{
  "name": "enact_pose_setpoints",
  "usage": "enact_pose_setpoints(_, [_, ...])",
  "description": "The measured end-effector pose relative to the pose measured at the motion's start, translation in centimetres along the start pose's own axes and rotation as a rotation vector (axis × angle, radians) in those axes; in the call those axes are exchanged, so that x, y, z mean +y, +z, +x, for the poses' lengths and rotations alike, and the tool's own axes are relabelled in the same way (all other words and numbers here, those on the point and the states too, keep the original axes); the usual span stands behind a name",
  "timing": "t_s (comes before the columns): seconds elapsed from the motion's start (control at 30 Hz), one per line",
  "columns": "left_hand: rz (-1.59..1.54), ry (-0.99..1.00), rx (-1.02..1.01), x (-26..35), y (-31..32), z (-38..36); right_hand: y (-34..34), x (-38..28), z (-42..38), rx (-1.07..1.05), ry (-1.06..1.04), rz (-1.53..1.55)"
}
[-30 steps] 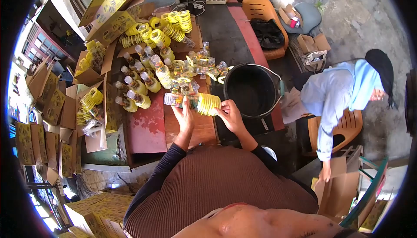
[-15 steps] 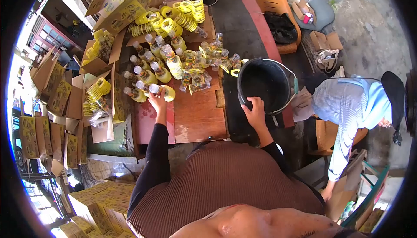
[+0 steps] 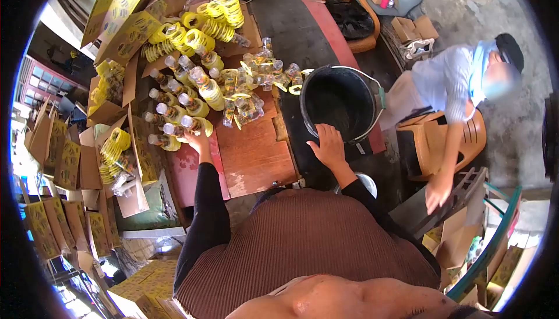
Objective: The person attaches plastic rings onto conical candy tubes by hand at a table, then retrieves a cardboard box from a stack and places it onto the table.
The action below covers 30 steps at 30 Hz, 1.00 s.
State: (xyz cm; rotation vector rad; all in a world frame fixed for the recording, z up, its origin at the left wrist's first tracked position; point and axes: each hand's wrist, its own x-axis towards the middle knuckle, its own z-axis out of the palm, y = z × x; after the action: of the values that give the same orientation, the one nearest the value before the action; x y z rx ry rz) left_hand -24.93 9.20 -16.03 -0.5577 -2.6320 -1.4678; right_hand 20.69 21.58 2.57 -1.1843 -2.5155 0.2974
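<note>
At the near edge of the bottle group, my left hand (image 3: 199, 143) has its fingers closed around the lower part of a bottle (image 3: 204, 126) with a clear cap and yellow body. Several similar bottles (image 3: 209, 92) are crowded behind it. My right hand (image 3: 331, 147) lies over the near rim of a black bucket (image 3: 307, 112), fingertips on the inner side and thumb outside. The bucket has a wire handle with a green grip, and its dark inside shows no contents. Between the hands, small clear bottles with yellow rings (image 3: 247, 109) lie in a heap.
Stacks of yellow rings (image 3: 224, 13) and open cartons (image 3: 125, 16) fill the table's far left. More cartons (image 3: 67, 167) stand on the left. On the right, another person (image 3: 445, 80) bends beside an orange chair (image 3: 471, 138). A second orange chair (image 3: 375, 13) holds a black bag.
The view has shifted, so the table things appear further left. The other person's torso and arm have changed position, and that hand is raised higher. My hands stay at the bottle and the bucket rim.
</note>
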Motion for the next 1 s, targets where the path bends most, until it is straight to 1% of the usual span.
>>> enact_pose_setpoints(0.07, [0.248, 0.271, 0.283, 0.8, 0.4, -1.9, -0.3, -0.2, 0.1, 0.004, -0.005, 0.009])
enact_pose_setpoints(0.1, [0.247, 0.279, 0.275, 1.8, 0.7, -3.2, -0.3, -0.3, 0.1, 0.005, 0.007, 0.010])
enact_pose_setpoints(0.17, [0.324, -0.101, 0.099, 6.8, 0.1, -6.2, -0.2, -0.3, 0.1, 0.004, 0.004, 0.004])
enact_pose_setpoints(0.23, [0.223, 0.102, 0.024, 5.1, 2.1, -8.2, -0.3, -0.3, 0.1, 0.002, 0.011, 0.001])
enact_pose_setpoints(0.27, [0.125, 0.146, -0.077, 6.9, 2.1, -8.9, -0.3, -0.4, 0.2, -0.001, 0.009, -0.001])
enact_pose_setpoints(0.3, [0.115, 0.180, -0.193, 8.5, 2.4, -9.1, -0.3, -0.4, 0.2, -0.004, 0.005, 0.000])
enact_pose_setpoints(0.37, [0.131, 0.300, -0.151, 9.8, 4.8, -8.4, -0.4, -0.5, 0.2, -0.009, 0.007, -0.014])
enact_pose_setpoints(0.43, [0.144, 0.376, -0.171, 11.7, 5.9, -7.8, -0.3, -0.6, 0.3, -0.011, 0.008, -0.019])
enact_pose_setpoints(0.47, [0.144, 0.402, -0.255, 12.6, 6.0, -7.3, -0.3, -0.5, 0.2, -0.008, 0.015, -0.026])
enact_pose_setpoints(0.5, [0.141, 0.400, -0.256, 13.3, 6.3, -7.0, -0.3, -0.5, 0.2, -0.008, 0.015, -0.030])
enact_pose_setpoints(0.57, [0.182, 0.468, -0.373, 13.4, 7.7, -6.2, -0.3, -0.5, 0.1, -0.005, 0.009, -0.024])
enact_pose_setpoints(0.63, [0.182, 0.469, -0.393, 13.4, 8.5, -6.0, -0.2, -0.4, 0.1, 0.003, 0.004, -0.034])
enact_pose_setpoints(0.7, [0.203, 0.372, -0.452, 13.6, 9.0, -6.2, -0.1, -0.3, 0.0, 0.011, 0.001, -0.041])
enact_pose_setpoints(0.73, [0.127, 0.456, -0.399, 13.8, 9.0, -6.5, -0.1, -0.3, 0.0, 0.007, 0.004, -0.031])
enact_pose_setpoints(0.77, [0.125, 0.460, -0.404, 14.0, 8.8, -6.9, -0.1, -0.3, 0.0, 0.003, 0.006, -0.020])
enact_pose_setpoints(0.83, [-0.105, 0.386, -0.339, 14.4, 8.1, -7.6, -0.2, -0.4, 0.1, 0.002, 0.017, -0.016])
enact_pose_setpoints(0.87, [-0.099, 0.350, -0.276, 14.8, 7.4, -8.0, -0.1, -0.4, 0.0, -0.001, 0.019, -0.010])
enact_pose_setpoints(0.9, [-0.099, 0.354, -0.279, 15.2, 6.7, -8.4, -0.1, -0.4, 0.0, 0.002, 0.023, -0.009])
enact_pose_setpoints(0.97, [-0.411, 0.112, -0.256, 16.6, 4.2, -9.1, -0.2, -0.5, -0.1, -0.004, 0.038, 0.001])
enact_pose_setpoints(1.0, [-0.303, 0.122, -0.256, 15.2, 3.5, -9.0, -0.2, -0.9, 0.0, -0.008, 0.031, 0.005])
